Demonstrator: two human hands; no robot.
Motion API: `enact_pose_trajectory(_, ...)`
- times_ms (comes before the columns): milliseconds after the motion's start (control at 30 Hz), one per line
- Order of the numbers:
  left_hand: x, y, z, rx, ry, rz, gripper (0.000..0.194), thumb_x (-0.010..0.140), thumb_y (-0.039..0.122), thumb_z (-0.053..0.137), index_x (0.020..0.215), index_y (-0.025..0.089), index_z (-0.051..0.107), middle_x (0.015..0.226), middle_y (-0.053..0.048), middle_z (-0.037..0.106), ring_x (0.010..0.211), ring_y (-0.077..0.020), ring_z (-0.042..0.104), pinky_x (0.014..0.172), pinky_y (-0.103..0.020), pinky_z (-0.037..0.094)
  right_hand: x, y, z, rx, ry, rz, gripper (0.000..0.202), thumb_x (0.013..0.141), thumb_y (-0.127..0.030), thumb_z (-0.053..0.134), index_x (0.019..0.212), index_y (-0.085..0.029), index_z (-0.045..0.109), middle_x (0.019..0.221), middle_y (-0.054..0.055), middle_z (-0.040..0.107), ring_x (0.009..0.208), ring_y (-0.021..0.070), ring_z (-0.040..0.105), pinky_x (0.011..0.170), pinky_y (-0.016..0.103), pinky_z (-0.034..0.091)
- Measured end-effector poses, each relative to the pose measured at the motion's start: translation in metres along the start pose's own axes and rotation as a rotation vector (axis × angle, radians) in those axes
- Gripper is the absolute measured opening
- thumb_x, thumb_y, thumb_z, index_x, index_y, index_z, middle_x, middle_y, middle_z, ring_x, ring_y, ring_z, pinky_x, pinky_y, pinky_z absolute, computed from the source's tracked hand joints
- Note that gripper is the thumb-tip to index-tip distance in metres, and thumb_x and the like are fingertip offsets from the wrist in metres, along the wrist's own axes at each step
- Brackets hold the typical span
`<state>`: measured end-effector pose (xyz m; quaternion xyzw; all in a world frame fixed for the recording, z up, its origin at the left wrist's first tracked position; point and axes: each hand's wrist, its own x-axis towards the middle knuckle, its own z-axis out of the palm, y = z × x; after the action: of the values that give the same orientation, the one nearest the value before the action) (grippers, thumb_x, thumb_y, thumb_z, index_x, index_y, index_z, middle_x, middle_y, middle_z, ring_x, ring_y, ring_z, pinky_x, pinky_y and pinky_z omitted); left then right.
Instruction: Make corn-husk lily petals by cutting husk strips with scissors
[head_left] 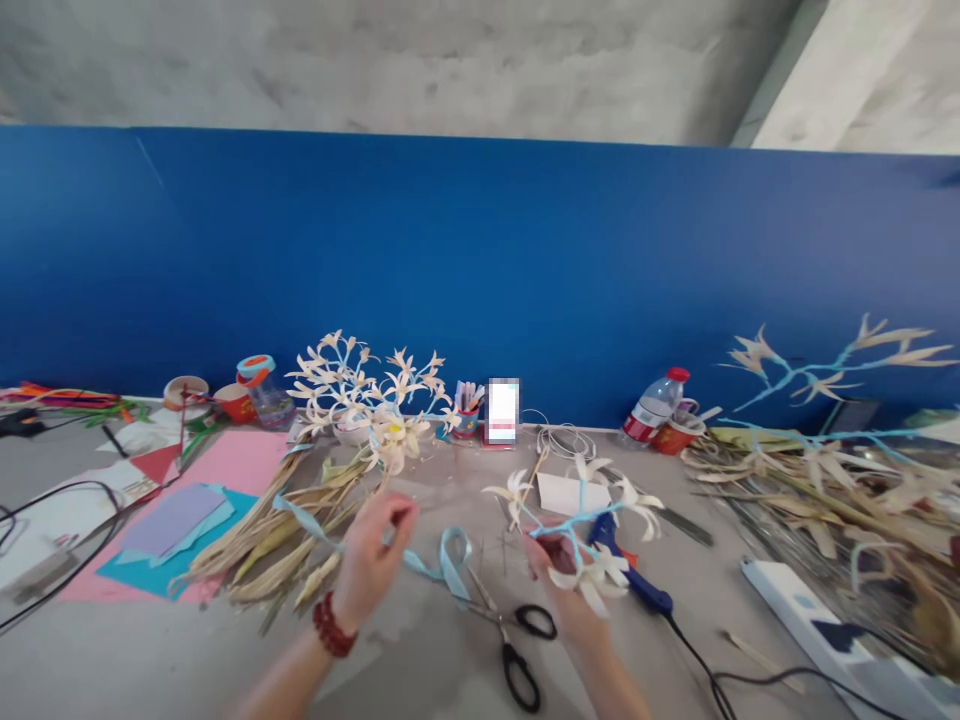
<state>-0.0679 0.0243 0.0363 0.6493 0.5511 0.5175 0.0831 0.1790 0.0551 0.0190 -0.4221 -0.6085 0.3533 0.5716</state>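
Note:
My right hand (559, 570) is closed around a light-blue branch (581, 522) that carries several pale husk flowers; its petals partly cover the fingers. My left hand (373, 550), with a red bead bracelet at the wrist, is raised with curled fingers, thumb and fingertips near each other; whether anything thin is between them is too small to tell. A light-blue ribbon (454, 565) loops on the table between my hands and also shows left of my left hand. Scissors with black handles (517, 640) lie in front of the ribbon, blades pointing away. Just right of my right hand is a blue glue gun (637, 580).
Dried husks (262, 540) and coloured paper (172, 520) lie at left. A flower arrangement (375, 395), a phone (502, 412) and a bottle (654, 405) stand along the blue partition (480, 260). At right are a power strip (810, 620) with cables and more blue branches (817, 370).

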Motion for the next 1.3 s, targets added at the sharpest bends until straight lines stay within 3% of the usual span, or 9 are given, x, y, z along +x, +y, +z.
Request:
enact_pose_trajectory(100,0.02,-0.039,-0.023,-0.065,0.218,-0.273,0.024,0.088,0.038,0.048,0.099,0.018,0.056,0.081,-0.004,0.063,0.071,-0.0176,0.061,0.066,-0.029,0.052,0.008,0.0,-0.006,0.074,0.038,0.032,0.017,0.079,-0.036,0.066,0.084,-0.02,0.062,0.061,-0.001,0.056,0.051,0.014,0.05,0.048,0.027,0.043)
enact_pose_trajectory(167,0.033,-0.06,-0.034,-0.017,0.27,-0.325,0.031,0.087,0.042,0.047,0.103,0.017,0.054,0.085,-0.005,0.062,0.077,-0.019,0.062,0.07,-0.031,0.053,0.011,-0.006,-0.006,0.123,0.042,0.044,0.016,0.08,-0.036,0.065,0.082,-0.02,0.062,0.061,0.0,0.056,0.05,0.014,0.05,0.047,0.027,0.042)
enact_pose_trajectory(333,0.047,-0.082,-0.036,0.113,0.107,-0.314,0.035,0.085,0.041,0.05,0.106,0.015,0.053,0.095,-0.01,0.064,0.085,-0.022,0.064,0.07,-0.033,0.053,0.015,-0.02,0.003,0.195,0.028,0.079,0.017,0.079,-0.036,0.066,0.078,-0.02,0.063,0.06,0.0,0.056,0.049,0.0141,0.05,0.046,0.029,0.043)
enact_pose_trajectory(633,0.018,-0.074,-0.013,0.39,-0.265,-0.201,0.016,0.082,0.03,0.054,0.091,0.021,0.063,0.086,-0.007,0.069,0.087,-0.0258,0.062,0.08,-0.038,0.044,0.016,-0.017,0.001,0.216,0.054,0.089,0.021,0.077,-0.039,0.068,0.079,-0.019,0.063,0.062,0.001,0.057,0.049,0.0132,0.048,0.044,0.027,0.041)
enact_pose_trajectory(933,0.016,-0.053,-0.064,0.372,-0.732,-0.092,0.015,0.077,0.035,0.058,0.074,0.022,0.065,0.081,-0.005,0.066,0.079,-0.0232,0.061,0.074,-0.033,0.044,0.023,-0.021,-0.003,0.289,0.115,0.108,0.019,0.077,-0.036,0.07,0.077,-0.018,0.063,0.066,0.001,0.058,0.051,0.0111,0.048,0.043,0.023,0.041)
enact_pose_trajectory(1000,0.024,-0.054,-0.068,0.25,-0.613,-0.142,0.022,0.078,0.039,0.059,0.089,0.023,0.066,0.093,-0.006,0.066,0.084,-0.0229,0.062,0.076,-0.033,0.047,0.025,-0.017,-0.002,0.294,0.126,0.101,0.02,0.077,-0.035,0.07,0.076,-0.017,0.062,0.066,0.001,0.059,0.051,0.011,0.048,0.043,0.023,0.04)
enact_pose_trajectory(1067,0.034,-0.056,-0.061,0.15,-0.347,-0.212,0.034,0.079,0.042,0.057,0.106,0.022,0.06,0.102,-0.008,0.065,0.089,-0.0234,0.063,0.074,-0.033,0.05,0.026,-0.014,-0.001,0.289,0.12,0.101,0.02,0.078,-0.034,0.069,0.076,-0.016,0.062,0.066,0.002,0.06,0.051,0.0109,0.049,0.043,0.023,0.041)
enact_pose_trajectory(1167,0.042,-0.056,-0.036,0.048,-0.011,-0.278,0.035,0.077,0.042,0.059,0.102,0.018,0.056,0.099,-0.009,0.063,0.089,-0.0239,0.064,0.07,-0.032,0.052,0.027,-0.014,0.002,0.317,0.112,0.111,0.019,0.079,-0.033,0.069,0.076,-0.016,0.061,0.065,0.001,0.061,0.05,0.0103,0.05,0.044,0.023,0.042)
enact_pose_trajectory(1300,0.029,-0.029,0.0,0.016,0.022,-0.269,0.022,0.085,0.039,0.051,0.081,0.018,0.057,0.074,-0.003,0.061,0.069,-0.0182,0.06,0.063,-0.029,0.05,0.029,-0.019,0.004,0.368,0.113,0.121,0.022,0.077,-0.034,0.071,0.074,-0.016,0.06,0.065,0.001,0.061,0.047,0.0087,0.049,0.042,0.021,0.041)
